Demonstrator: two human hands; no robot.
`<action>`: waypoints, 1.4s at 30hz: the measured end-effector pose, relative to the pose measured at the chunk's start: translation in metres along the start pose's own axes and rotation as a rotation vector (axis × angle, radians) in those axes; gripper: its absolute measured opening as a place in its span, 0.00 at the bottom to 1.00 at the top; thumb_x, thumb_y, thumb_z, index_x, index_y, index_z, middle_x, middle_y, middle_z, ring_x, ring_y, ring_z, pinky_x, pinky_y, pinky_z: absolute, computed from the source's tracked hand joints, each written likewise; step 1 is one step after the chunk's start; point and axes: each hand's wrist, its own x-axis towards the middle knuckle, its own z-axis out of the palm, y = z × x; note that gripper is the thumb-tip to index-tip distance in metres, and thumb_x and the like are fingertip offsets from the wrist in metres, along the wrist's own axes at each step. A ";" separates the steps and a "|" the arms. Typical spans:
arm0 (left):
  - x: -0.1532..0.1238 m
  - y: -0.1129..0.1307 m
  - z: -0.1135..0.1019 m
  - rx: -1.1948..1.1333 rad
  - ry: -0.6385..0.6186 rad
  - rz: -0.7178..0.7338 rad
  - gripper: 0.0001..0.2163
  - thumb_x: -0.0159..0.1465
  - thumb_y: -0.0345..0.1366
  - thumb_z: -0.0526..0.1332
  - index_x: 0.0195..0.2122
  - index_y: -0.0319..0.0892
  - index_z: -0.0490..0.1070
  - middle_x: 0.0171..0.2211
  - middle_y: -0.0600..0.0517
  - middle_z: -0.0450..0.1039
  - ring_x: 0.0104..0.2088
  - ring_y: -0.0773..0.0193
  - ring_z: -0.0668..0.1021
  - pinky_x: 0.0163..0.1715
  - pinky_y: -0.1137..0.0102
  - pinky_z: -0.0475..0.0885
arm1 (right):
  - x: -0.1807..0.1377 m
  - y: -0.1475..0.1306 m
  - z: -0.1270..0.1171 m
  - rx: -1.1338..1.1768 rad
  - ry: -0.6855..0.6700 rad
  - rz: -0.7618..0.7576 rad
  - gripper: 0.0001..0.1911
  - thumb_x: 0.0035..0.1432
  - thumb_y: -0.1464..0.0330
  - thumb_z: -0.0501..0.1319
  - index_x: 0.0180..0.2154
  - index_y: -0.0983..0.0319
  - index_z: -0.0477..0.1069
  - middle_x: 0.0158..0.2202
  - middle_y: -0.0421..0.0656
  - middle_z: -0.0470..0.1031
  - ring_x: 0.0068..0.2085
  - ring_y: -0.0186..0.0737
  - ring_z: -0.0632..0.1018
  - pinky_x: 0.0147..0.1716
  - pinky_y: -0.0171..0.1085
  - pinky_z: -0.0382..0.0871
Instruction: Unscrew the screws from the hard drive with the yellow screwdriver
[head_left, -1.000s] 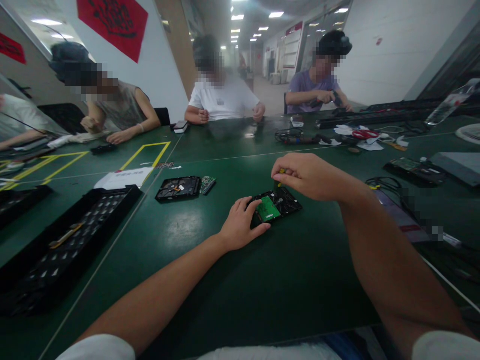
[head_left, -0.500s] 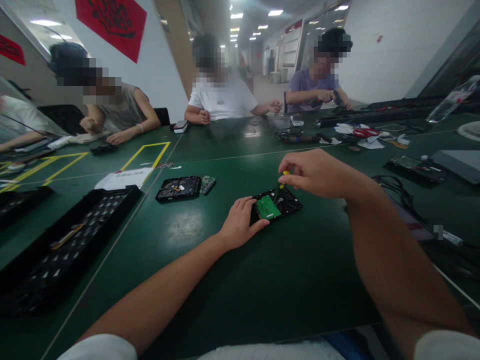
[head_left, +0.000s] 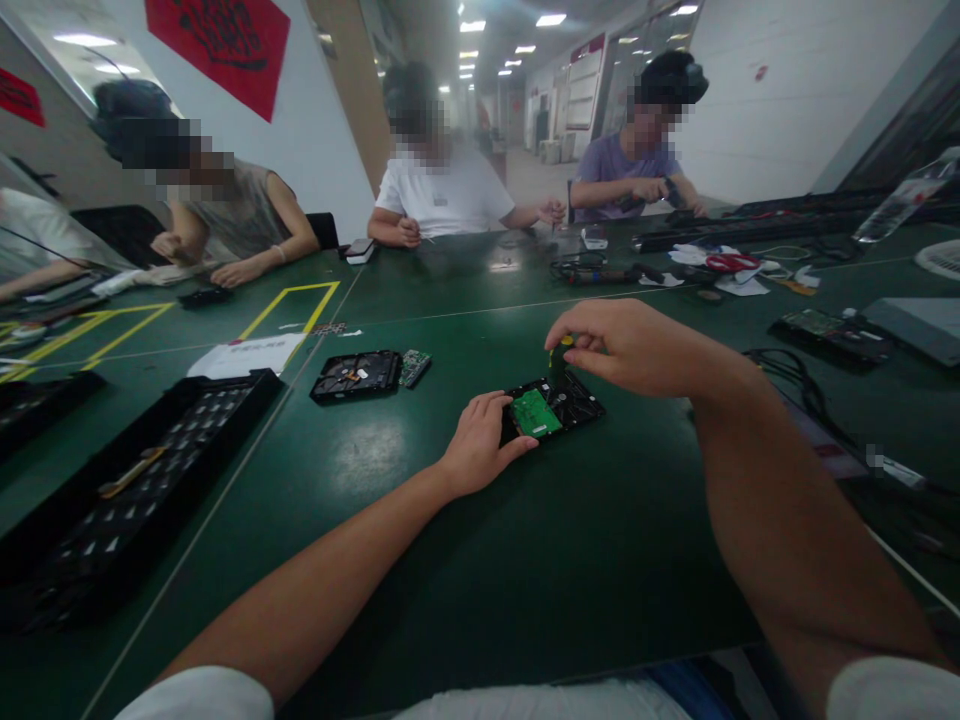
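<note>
A black hard drive point(head_left: 564, 399) with a green circuit board point(head_left: 535, 412) facing up lies on the green table point(head_left: 450, 560). My left hand point(head_left: 480, 447) grips the drive's near left corner, thumb and fingers closed on its edge. My right hand point(head_left: 626, 345) hovers over the drive's far side, fingers pinched on a small screwdriver point(head_left: 560, 354) with a yellow and black handle that stands upright on the drive.
A second opened hard drive point(head_left: 356, 375) with a loose small board point(head_left: 415, 367) lies to the left. Black trays point(head_left: 112, 490) fill the left side. Cables point(head_left: 787, 365), more drives point(head_left: 829, 335) and tools sit on the right. Three people work across the table.
My right hand has turned slightly on the screwdriver, so more of the dark handle shows. My left hand stays on the drive. The person in white has reached an arm out to the right.
</note>
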 end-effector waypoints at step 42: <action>-0.001 0.005 -0.001 0.034 -0.002 0.014 0.32 0.69 0.57 0.64 0.65 0.40 0.63 0.65 0.36 0.68 0.68 0.42 0.69 0.68 0.44 0.65 | 0.004 0.001 0.009 -0.024 0.043 0.006 0.13 0.65 0.69 0.60 0.47 0.60 0.81 0.43 0.45 0.84 0.41 0.43 0.79 0.42 0.38 0.66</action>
